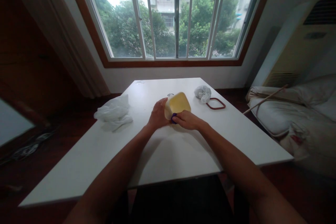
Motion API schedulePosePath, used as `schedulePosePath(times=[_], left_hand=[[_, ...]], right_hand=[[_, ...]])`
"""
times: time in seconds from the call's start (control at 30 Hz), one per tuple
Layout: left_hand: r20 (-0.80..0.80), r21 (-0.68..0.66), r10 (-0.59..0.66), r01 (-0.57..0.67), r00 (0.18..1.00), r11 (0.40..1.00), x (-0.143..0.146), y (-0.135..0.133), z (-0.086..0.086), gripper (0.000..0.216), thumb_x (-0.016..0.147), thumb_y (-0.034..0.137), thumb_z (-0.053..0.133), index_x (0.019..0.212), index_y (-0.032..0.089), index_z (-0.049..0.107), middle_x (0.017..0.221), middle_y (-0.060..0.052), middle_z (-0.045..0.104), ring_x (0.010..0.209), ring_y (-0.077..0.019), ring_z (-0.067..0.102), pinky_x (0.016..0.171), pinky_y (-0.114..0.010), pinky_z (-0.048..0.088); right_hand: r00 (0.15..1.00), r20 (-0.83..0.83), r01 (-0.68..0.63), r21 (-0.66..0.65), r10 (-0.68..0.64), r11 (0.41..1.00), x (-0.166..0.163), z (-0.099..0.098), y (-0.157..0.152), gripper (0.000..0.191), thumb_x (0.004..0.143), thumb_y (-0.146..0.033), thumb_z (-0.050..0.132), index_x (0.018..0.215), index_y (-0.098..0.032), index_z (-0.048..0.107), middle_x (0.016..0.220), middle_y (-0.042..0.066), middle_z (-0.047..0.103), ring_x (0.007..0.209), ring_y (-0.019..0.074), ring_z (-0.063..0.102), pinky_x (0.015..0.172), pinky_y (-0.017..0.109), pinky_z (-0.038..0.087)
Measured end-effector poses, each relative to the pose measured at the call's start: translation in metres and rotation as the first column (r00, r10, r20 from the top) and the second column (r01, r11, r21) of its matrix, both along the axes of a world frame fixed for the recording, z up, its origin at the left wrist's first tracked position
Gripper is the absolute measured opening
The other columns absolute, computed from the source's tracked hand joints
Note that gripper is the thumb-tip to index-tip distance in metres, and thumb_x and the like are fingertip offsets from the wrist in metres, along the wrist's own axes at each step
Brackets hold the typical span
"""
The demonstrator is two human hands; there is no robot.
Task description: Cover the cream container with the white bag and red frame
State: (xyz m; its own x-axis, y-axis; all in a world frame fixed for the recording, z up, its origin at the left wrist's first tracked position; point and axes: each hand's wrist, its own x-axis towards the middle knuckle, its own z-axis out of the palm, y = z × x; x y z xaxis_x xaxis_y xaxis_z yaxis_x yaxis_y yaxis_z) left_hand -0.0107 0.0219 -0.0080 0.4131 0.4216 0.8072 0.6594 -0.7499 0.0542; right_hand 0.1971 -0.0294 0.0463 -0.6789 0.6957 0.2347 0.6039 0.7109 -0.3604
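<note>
Above the middle of the white table, a yellowish, box-shaped plastic container (180, 103) is held tilted. My left hand (158, 113) is wrapped round its left side, the fingers partly hidden behind it. My right hand (187, 119) is closed at the container's lower edge on a small purple piece (173, 118), whose kind I cannot make out. The purple piece touches the container or lies right against it. Just behind the container, a small dark looped thing (170, 95) lies on the table.
The white table (178, 154) carries a crumpled white plastic bag (114, 110) at left. A knotted white bag (203, 93) sits at right, beside a reddish-brown square ring (216, 103). A window (173, 17) stands beyond; pale sacks (278, 108) and a stick (265, 99) are at right.
</note>
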Motion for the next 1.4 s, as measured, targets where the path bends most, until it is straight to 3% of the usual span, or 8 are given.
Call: schedulePosePath(times=[0.2,0.37,0.53,0.63,0.73,0.97,1.23,1.4], left_hand=[[0.024,0.008,0.026,-0.026,0.999,1.000,0.001,0.000,-0.003,0.108,0.066,0.046,0.076,0.152,0.017,0.016,0.142,-0.020,0.043,0.132,-0.0378,0.045,0.108,-0.055,0.042],[-0.032,0.034,0.001,0.000,0.999,0.999,0.005,-0.003,-0.004,0.105,0.069,0.046,0.073,0.152,0.019,0.015,0.146,-0.021,0.040,0.136,-0.0394,0.042,0.110,-0.057,0.037],[-0.095,0.045,0.005,-0.001,0.995,0.999,0.010,-0.007,-0.004,0.104,0.067,0.040,0.074,0.152,0.017,0.019,0.146,-0.021,0.042,0.140,-0.0409,0.036,0.115,-0.060,0.028],[-0.108,0.040,0.007,-0.003,0.994,0.999,0.012,-0.008,-0.004,0.107,0.066,0.042,0.076,0.153,0.016,0.019,0.147,-0.021,0.041,0.140,-0.0412,0.036,0.115,-0.060,0.027],[-0.122,0.055,0.001,0.005,0.993,0.998,0.013,-0.008,-0.005,0.107,0.067,0.047,0.076,0.153,0.016,0.021,0.148,-0.022,0.041,0.140,-0.0415,0.037,0.116,-0.060,0.026],[-0.162,0.062,-0.015,0.025,0.987,0.998,0.017,-0.012,-0.006,0.101,0.072,0.056,0.073,0.151,0.016,0.025,0.148,-0.022,0.043,0.141,-0.0400,0.037,0.118,-0.059,0.024],[-0.166,0.056,-0.007,0.016,0.986,0.998,0.017,-0.012,-0.002,0.101,0.071,0.056,0.073,0.150,0.013,0.026,0.148,-0.023,0.044,0.141,-0.0388,0.038,0.118,-0.056,0.025],[-0.184,0.060,-0.031,0.043,0.982,0.997,0.018,-0.013,-0.001,0.100,0.073,0.056,0.071,0.151,0.014,0.026,0.147,-0.022,0.045,0.141,-0.0384,0.037,0.118,-0.057,0.023]], right_hand=[[0.976,-0.218,0.007,-0.076,-0.024,0.997,-0.007,-0.015,0.006,0.045,0.104,-0.035,0.034,0.077,-0.013,0.063,0.078,0.006,0.065,0.068,0.0130,0.052,0.068,0.026,0.037],[0.863,-0.503,-0.073,-0.218,-0.048,0.973,-0.012,-0.021,0.013,0.038,0.098,-0.045,0.043,0.078,-0.015,0.057,0.081,0.004,0.063,0.073,0.0143,0.052,0.073,0.028,0.042],[0.653,-0.725,-0.251,-0.480,-0.220,0.840,-0.019,-0.022,0.016,0.033,0.081,-0.046,0.062,0.087,-0.014,0.058,0.082,0.004,0.062,0.075,0.0159,0.055,0.068,0.027,0.045],[0.502,-0.818,-0.424,-0.517,-0.283,0.744,-0.024,-0.018,0.011,0.035,0.077,-0.039,0.062,0.101,-0.014,0.059,0.090,0.006,0.066,0.085,0.0197,0.061,0.077,0.030,0.050],[0.434,-0.836,-0.467,-0.528,-0.336,0.710,-0.026,-0.010,0.008,0.039,0.078,-0.039,0.057,0.109,-0.015,0.059,0.095,0.009,0.069,0.091,0.0231,0.064,0.081,0.033,0.053],[0.291,-0.841,-0.371,-0.539,-0.456,0.756,-0.012,-0.005,0.026,0.045,0.089,-0.050,0.044,0.110,-0.014,0.061,0.101,0.013,0.070,0.100,0.0250,0.065,0.083,0.036,0.055],[0.281,-0.860,-0.680,-0.492,-0.427,0.544,-0.024,-0.011,0.014,0.061,0.094,-0.065,0.041,0.123,-0.015,0.059,0.109,0.011,0.069,0.114,0.0226,0.060,0.102,0.038,0.050],[0.234,-0.879,-0.685,-0.453,-0.416,0.571,-0.023,-0.014,0.019,0.074,0.090,-0.076,0.036,0.123,-0.014,0.060,0.109,0.012,0.069,0.117,0.0250,0.060,0.102,0.041,0.051]])
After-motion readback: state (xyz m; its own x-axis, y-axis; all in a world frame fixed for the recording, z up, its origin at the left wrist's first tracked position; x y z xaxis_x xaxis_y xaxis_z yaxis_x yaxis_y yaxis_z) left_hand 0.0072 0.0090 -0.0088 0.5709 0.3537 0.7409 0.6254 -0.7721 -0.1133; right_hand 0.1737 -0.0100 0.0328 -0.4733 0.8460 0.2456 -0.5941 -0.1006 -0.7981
